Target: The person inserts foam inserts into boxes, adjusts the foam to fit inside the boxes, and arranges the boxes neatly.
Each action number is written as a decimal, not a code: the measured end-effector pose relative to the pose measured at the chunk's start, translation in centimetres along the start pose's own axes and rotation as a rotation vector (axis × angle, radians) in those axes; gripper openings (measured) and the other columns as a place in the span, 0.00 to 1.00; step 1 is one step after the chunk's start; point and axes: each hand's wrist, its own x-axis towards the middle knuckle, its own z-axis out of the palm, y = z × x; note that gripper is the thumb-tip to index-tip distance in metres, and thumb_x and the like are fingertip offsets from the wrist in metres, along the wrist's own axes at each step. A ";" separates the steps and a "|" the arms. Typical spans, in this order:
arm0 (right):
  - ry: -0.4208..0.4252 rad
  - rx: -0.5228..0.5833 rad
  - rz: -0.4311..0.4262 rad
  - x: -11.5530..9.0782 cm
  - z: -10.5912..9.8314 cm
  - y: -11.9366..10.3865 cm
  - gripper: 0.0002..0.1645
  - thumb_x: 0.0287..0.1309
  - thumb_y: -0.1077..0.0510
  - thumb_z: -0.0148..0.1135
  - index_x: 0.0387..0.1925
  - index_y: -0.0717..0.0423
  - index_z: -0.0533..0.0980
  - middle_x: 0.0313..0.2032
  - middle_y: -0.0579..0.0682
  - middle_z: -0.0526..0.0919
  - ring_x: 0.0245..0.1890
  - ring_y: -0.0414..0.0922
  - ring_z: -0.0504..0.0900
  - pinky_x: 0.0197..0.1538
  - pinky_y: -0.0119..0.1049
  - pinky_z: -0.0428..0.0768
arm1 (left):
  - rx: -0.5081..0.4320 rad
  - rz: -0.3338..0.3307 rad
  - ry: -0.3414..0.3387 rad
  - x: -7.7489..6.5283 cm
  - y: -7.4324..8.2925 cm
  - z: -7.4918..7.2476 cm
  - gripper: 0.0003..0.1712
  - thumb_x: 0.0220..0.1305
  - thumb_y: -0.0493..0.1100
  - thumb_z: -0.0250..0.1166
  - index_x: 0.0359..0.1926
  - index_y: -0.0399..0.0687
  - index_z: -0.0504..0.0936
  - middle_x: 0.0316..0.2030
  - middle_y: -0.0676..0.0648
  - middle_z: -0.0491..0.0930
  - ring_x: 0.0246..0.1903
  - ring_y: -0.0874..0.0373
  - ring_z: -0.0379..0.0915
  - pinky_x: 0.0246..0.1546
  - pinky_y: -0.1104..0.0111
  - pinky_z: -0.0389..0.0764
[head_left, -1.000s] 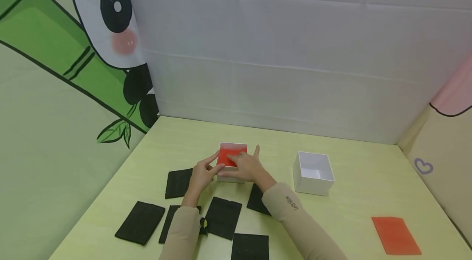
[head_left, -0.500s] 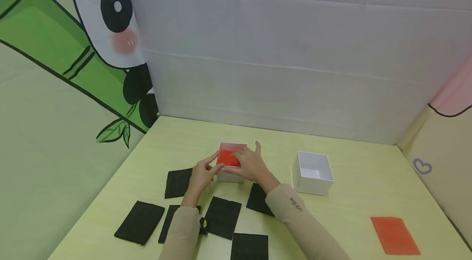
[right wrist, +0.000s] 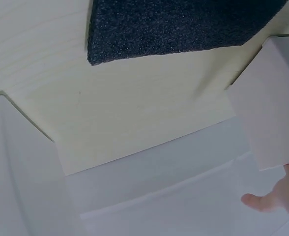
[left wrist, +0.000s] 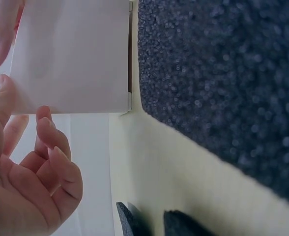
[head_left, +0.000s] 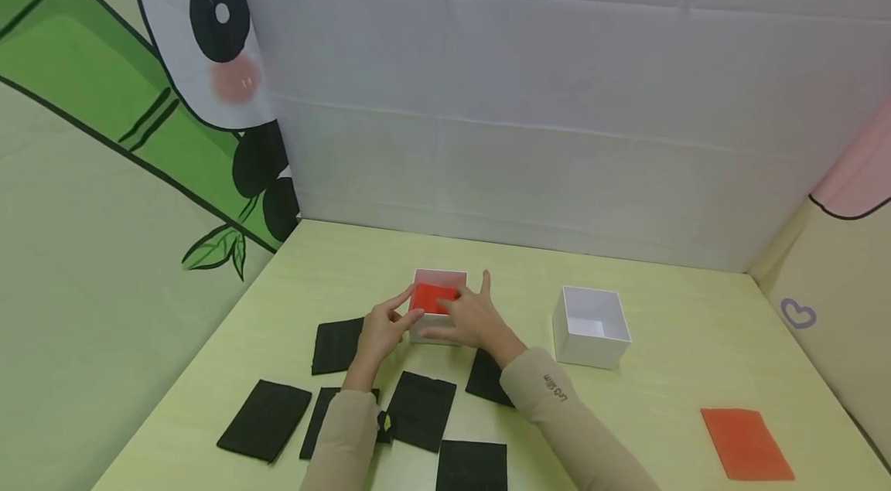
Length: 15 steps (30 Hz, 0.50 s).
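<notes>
A small white box (head_left: 440, 277) stands towards the back of the table with a red sheet (head_left: 430, 292) inside it. My left hand (head_left: 380, 330) holds the box at its left front corner, thumb and index finger on either side of that corner. In the left wrist view the remaining fingers curl loosely by the box wall (left wrist: 75, 59). My right hand (head_left: 480, 321) reaches over the front rim, fingertips touching the red sheet and thumb along the front wall. One finger sticks up. The right wrist view catches only part of the right hand (right wrist: 287, 196), beside the box.
A second white box (head_left: 592, 348) stands open-topped to the right. Several black foam pads (head_left: 421, 410) lie in front of and below the arms, some partly hidden by the sleeves. Another red sheet (head_left: 748, 444) lies flat at the right front. A white cloth wall (head_left: 557, 127) rises behind the table.
The red sheet's far edge sits lower inside the box than a second ago. My right fingers have shifted slightly over it. The left hand stays put at the box.
</notes>
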 end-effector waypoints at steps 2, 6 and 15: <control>0.005 -0.001 -0.005 -0.1 0.1 0.0 0.38 0.50 0.26 0.44 0.48 0.47 0.77 0.29 0.43 0.80 0.46 0.45 0.70 0.53 0.67 0.44 | -0.002 0.001 -0.001 0.0 0.0 0.0 0.31 0.54 0.48 0.64 0.60 0.56 0.69 0.11 0.49 0.66 0.11 0.59 0.58 0.12 0.69 0.58; 0.035 0.025 0.002 -0.2 0.2 0.1 0.37 0.50 0.27 0.45 0.47 0.48 0.78 0.32 0.44 0.79 0.46 0.45 0.69 0.53 0.67 0.44 | -0.003 -0.002 -0.003 0.1 0.0 0.2 0.31 0.54 0.49 0.64 0.60 0.56 0.69 0.11 0.49 0.66 0.11 0.59 0.58 0.13 0.69 0.59; 0.088 0.139 -0.019 -0.7 0.1 0.5 0.33 0.51 0.31 0.50 0.45 0.50 0.78 0.43 0.44 0.79 0.51 0.44 0.68 0.56 0.63 0.47 | 0.017 -0.021 0.002 0.2 -0.1 0.1 0.31 0.54 0.50 0.64 0.61 0.57 0.68 0.13 0.49 0.67 0.12 0.59 0.60 0.14 0.69 0.60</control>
